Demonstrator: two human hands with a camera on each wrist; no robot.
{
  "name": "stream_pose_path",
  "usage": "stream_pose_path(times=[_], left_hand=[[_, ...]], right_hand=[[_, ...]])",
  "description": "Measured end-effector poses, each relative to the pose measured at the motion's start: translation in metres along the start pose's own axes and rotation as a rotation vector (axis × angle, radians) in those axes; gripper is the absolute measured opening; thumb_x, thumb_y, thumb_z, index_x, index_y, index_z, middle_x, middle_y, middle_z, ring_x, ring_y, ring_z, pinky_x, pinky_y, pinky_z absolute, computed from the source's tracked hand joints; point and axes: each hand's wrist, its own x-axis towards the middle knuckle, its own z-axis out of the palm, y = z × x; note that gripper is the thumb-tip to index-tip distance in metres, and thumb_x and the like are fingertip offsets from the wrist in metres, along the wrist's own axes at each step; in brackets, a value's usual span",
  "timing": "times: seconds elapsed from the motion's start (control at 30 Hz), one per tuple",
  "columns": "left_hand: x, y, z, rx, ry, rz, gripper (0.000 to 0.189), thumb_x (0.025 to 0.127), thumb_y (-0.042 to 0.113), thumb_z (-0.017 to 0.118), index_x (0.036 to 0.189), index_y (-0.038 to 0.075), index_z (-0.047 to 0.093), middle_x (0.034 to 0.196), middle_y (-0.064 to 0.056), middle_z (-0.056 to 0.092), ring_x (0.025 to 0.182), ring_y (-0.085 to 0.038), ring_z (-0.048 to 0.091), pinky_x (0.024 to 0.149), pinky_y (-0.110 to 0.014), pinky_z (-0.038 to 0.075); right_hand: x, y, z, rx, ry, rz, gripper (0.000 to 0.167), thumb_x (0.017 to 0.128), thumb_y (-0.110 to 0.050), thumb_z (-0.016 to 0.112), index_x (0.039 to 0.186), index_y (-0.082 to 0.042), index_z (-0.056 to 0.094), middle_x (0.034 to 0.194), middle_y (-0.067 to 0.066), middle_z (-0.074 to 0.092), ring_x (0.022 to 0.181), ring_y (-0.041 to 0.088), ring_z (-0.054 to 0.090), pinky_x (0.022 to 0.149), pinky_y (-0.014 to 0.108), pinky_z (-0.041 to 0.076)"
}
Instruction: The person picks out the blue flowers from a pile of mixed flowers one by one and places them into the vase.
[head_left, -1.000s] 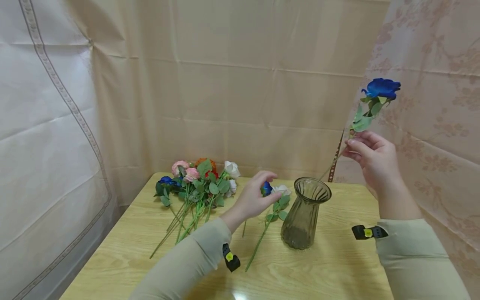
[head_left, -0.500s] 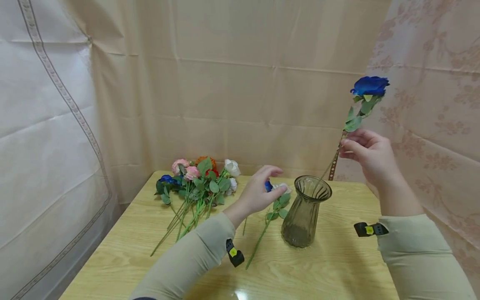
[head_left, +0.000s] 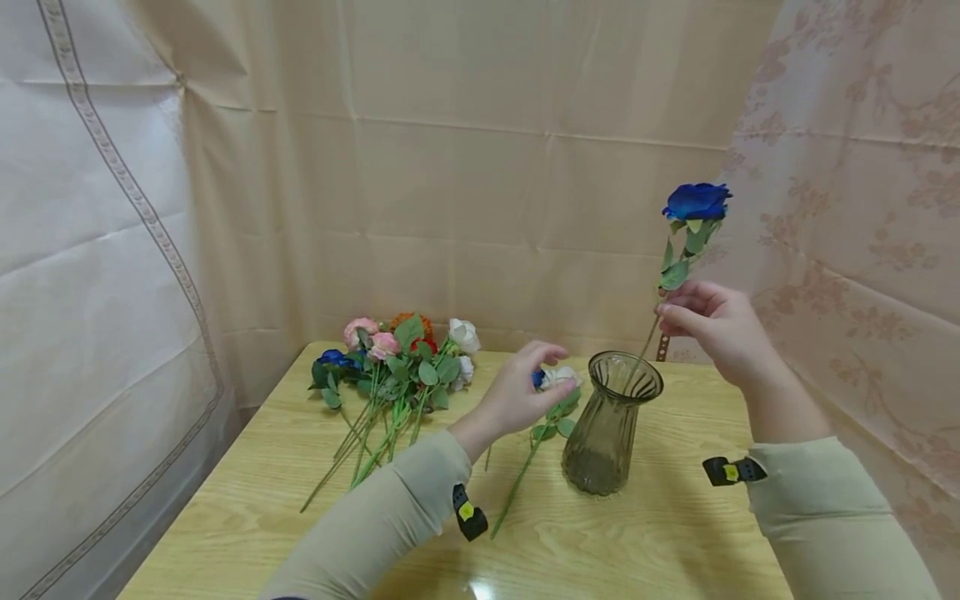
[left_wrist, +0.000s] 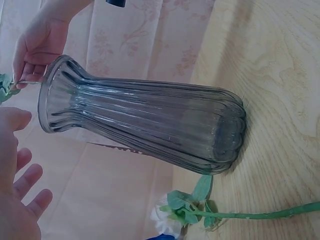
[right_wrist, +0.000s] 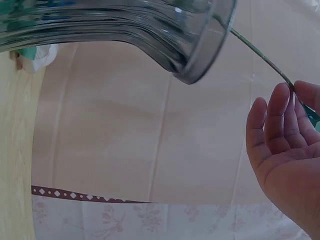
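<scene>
A blue rose (head_left: 697,203) stands nearly upright above the vase, its stem pinched between the thumb and fingers of my right hand (head_left: 716,329). The lower end of the stem (right_wrist: 260,54) passes into the mouth of the ribbed, smoky glass vase (head_left: 606,433). My left hand (head_left: 517,392) hovers left of the vase rim, fingers loosely bent and holding nothing. In the left wrist view its fingers (left_wrist: 29,180) are spread apart from the glass. Behind that hand, a white rose (head_left: 561,377) lies on the table beside another blue flower (head_left: 537,378), which is mostly hidden.
A pile of flowers lies at the back left of the wooden table (head_left: 247,483), with pink blooms (head_left: 384,346), an orange one (head_left: 412,325), white ones (head_left: 464,335) and a blue one (head_left: 335,358). Beige curtains (head_left: 450,167) hang behind the table.
My right hand has moved left and down, bringing the blue rose closer over the vase with its stem more upright. The left hand has shifted slightly right; the vase stays put.
</scene>
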Motion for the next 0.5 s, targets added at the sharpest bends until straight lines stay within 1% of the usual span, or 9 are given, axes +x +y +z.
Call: stream_pose_path(times=[0.07,0.17,0.23,0.3,0.4,0.5], left_hand=[[-0.001,-0.001,0.001,0.006,-0.004,-0.002,0.038,0.099,0.028,0.070,0.132,0.011,0.062,0.129,-0.002,0.061,0.115,-0.016,0.057,0.096,-0.030,0.049],[-0.002,-0.002,0.002,0.005,-0.013,-0.009,0.038,0.099,0.026,0.070,0.132,0.010,0.062,0.128,-0.003,0.061,0.114,-0.015,0.057,0.087,-0.031,0.054],[-0.003,-0.003,0.003,0.014,-0.019,-0.013,0.038,0.098,0.025,0.071,0.132,0.011,0.062,0.126,-0.002,0.061,0.112,-0.013,0.057,0.085,-0.030,0.054],[-0.005,-0.004,0.004,0.022,-0.025,-0.010,0.038,0.097,0.024,0.072,0.131,0.011,0.062,0.125,-0.001,0.061,0.111,-0.012,0.057,0.084,-0.029,0.054],[-0.007,-0.006,0.005,0.037,-0.031,-0.003,0.037,0.097,0.024,0.072,0.130,0.012,0.062,0.123,0.000,0.062,0.110,-0.011,0.057,0.089,-0.026,0.050],[-0.010,-0.009,0.006,0.033,-0.038,-0.008,0.037,0.097,0.026,0.072,0.130,0.013,0.063,0.122,0.001,0.062,0.109,-0.011,0.057,0.090,-0.026,0.050]], right_hand=[[-0.001,0.003,0.002,-0.049,-0.008,0.009,0.018,0.099,-0.003,0.066,0.108,0.012,0.061,0.090,0.004,0.072,0.077,0.014,0.070,0.073,0.025,0.059],[-0.004,0.006,0.004,-0.143,-0.017,0.019,0.021,0.100,-0.007,0.066,0.109,0.012,0.061,0.091,0.002,0.072,0.077,0.012,0.069,0.072,0.024,0.058],[-0.006,0.008,0.006,-0.169,-0.027,0.026,0.023,0.101,-0.008,0.065,0.109,0.012,0.060,0.092,0.004,0.072,0.078,0.013,0.069,0.073,0.025,0.058],[-0.008,0.011,0.007,-0.200,-0.040,0.031,0.023,0.101,-0.009,0.065,0.110,0.011,0.061,0.093,0.005,0.072,0.079,0.012,0.068,0.072,0.025,0.058],[-0.011,0.014,0.009,-0.250,-0.058,0.035,0.022,0.101,-0.011,0.065,0.109,0.009,0.063,0.092,0.006,0.071,0.079,0.012,0.067,0.070,0.025,0.056],[-0.014,0.017,0.010,-0.291,-0.075,0.038,0.021,0.102,-0.013,0.065,0.108,0.007,0.065,0.093,0.008,0.071,0.080,0.012,0.065,0.070,0.025,0.055]])
